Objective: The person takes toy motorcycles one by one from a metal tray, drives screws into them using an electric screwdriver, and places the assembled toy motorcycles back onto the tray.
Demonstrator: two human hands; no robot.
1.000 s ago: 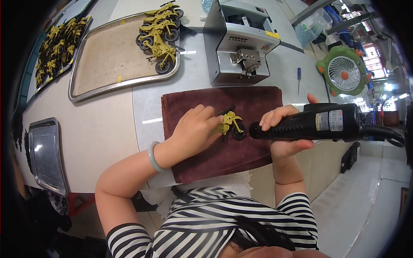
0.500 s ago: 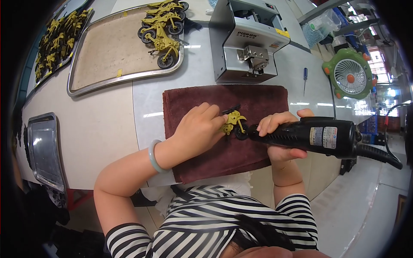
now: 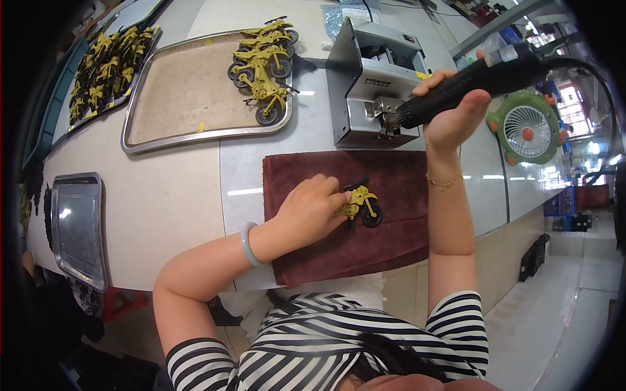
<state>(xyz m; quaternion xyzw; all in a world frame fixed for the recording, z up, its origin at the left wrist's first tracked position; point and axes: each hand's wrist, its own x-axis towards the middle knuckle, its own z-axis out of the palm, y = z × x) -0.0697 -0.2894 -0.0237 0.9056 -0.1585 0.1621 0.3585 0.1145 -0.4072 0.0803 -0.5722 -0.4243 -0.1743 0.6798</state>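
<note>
On a folded maroon cloth lies a yellow toy motorcycle with a black front wheel and handlebar. My left hand is closed on its rear part, pressing it to the cloth; the fingers hide that end. My right hand grips a black electric screwdriver, raised and tilted down to the left. The tool's tip is at the metal outlet block of a grey screw feeder behind the cloth. I cannot tell whether the tip touches the block.
Back left, a metal-rimmed tray carries several yellow toy motorcycles along its right side. Farther left, more yellow-and-black toys crowd another tray. A silver tray lies at the left edge. A green fan stands at right, near the tool's cord.
My right hand has lifted the electric screwdriver from beside the toy's front wheel up and away to the screw feeder. My left hand keeps its hold on the toy motorcycle. The view has shifted slightly.
</note>
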